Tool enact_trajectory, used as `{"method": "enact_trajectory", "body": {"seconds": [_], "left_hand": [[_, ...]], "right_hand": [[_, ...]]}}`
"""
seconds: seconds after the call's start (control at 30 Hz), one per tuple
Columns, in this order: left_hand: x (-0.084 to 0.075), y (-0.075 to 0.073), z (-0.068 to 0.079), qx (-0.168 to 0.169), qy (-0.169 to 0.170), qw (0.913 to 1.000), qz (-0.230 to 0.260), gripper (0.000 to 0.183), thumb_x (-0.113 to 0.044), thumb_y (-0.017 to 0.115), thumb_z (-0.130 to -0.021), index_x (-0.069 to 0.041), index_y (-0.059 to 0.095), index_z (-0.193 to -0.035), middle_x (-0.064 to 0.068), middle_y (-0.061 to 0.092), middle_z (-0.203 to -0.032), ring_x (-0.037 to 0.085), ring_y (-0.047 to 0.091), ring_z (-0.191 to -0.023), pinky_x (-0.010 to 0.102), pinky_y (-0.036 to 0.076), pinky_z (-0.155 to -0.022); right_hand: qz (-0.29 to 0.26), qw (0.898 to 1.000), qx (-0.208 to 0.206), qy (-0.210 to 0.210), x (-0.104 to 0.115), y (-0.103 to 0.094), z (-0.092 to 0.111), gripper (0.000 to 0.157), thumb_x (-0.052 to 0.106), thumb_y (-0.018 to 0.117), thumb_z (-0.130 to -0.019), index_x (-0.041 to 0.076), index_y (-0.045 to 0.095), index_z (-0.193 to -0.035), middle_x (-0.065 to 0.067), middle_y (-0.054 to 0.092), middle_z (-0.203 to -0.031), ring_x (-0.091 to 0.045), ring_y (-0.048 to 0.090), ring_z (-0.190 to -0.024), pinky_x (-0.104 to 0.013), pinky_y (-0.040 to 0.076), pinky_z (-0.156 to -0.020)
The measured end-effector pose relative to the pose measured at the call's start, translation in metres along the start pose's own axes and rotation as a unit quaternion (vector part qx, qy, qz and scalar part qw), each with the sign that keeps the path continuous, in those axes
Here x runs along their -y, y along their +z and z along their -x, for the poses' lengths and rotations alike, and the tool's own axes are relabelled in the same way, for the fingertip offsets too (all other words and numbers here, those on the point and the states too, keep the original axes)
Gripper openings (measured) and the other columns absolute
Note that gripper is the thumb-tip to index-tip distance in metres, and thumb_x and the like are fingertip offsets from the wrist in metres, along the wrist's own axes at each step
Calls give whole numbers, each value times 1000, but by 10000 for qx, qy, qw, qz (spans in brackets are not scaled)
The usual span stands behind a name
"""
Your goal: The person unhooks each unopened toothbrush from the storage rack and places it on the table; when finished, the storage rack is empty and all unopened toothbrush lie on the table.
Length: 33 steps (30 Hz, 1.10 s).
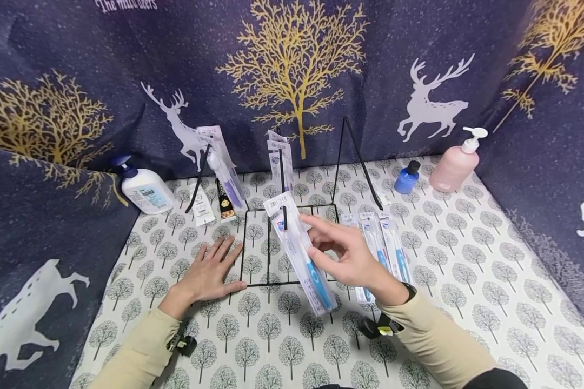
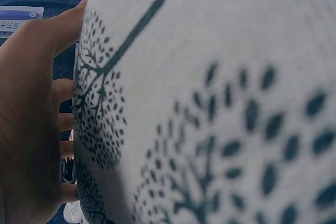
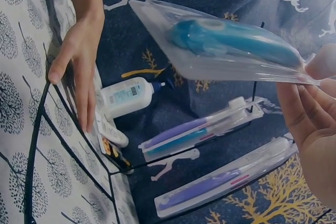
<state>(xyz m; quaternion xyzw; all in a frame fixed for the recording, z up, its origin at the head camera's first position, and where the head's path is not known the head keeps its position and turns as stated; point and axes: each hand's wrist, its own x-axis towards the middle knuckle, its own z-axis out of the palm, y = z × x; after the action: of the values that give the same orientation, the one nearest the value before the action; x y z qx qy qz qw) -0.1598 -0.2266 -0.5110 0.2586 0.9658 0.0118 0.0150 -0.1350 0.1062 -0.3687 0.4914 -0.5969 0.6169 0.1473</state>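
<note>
My right hand [image 1: 345,251] pinches the edge of a packaged blue toothbrush [image 1: 316,283] between thumb and fingers. The middle prong of a black wire rack [image 1: 255,284] shows through the top of its card, and the pack slants down toward me. In the right wrist view, the clear blister [image 3: 231,40] extends from the fingertips. Flat on the cloth lies my left hand [image 1: 209,278], fingers spread, its thumb touching the rack's front left corner. More toothbrush packs hang on the left prong [image 1: 226,175] and farther back on the middle one.
Several blue toothbrush packs [image 1: 394,243] lie right of the rack. A white pump bottle [image 1: 148,192], a white tube [image 1: 201,202] and a black tube [image 1: 225,202] are at the left. A blue bottle [image 1: 406,181] and a pink pump bottle [image 1: 452,170] stand back right.
</note>
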Motion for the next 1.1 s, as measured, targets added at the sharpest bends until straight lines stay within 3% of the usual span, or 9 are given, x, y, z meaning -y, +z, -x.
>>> {"method": "enact_trajectory", "body": {"seconds": [0.13, 0.43, 0.73, 1.1], "left_hand": [[0, 1, 0, -19, -1, 10000, -22, 94, -79, 37, -75, -23, 15, -147, 5, 7, -155, 32, 10, -140, 63, 15, -107], [0, 0, 1, 46, -1, 10000, 6, 94, -78, 37, -75, -22, 15, -147, 6, 6, -155, 33, 10, -140, 63, 14, -107], [0, 1, 1, 46, 5, 10000, 15, 94, -79, 36, -75, -22, 15, -147, 6, 7, -155, 33, 12, -140, 64, 14, -107], [0, 0, 0, -64, 72, 10000, 8, 94, -78, 38, -76, -20, 17, -147, 8, 9, -154, 35, 13, -139, 65, 15, -106]], "right_hand": [[2, 9999, 108, -68, 8, 1, 0, 61, -22, 54, -68, -14, 41, -128, -21, 63, -76, -21, 61, -61, -24, 55, -52], [86, 9996, 247, -100, 4, -2, 15, 60, -15, 57, -72, -12, 40, -130, -17, 65, -82, -18, 63, -72, -26, 57, -60], [109, 9985, 375, -381, 9, 0, 17, 61, -13, 56, -72, -14, 39, -130, -15, 62, -78, -15, 59, -67, -22, 56, -59], [-156, 9964, 553, -618, 33, -9, 12, 54, -13, 55, -76, -16, 40, -128, -19, 59, -82, -16, 58, -66, -21, 55, -57]]}}
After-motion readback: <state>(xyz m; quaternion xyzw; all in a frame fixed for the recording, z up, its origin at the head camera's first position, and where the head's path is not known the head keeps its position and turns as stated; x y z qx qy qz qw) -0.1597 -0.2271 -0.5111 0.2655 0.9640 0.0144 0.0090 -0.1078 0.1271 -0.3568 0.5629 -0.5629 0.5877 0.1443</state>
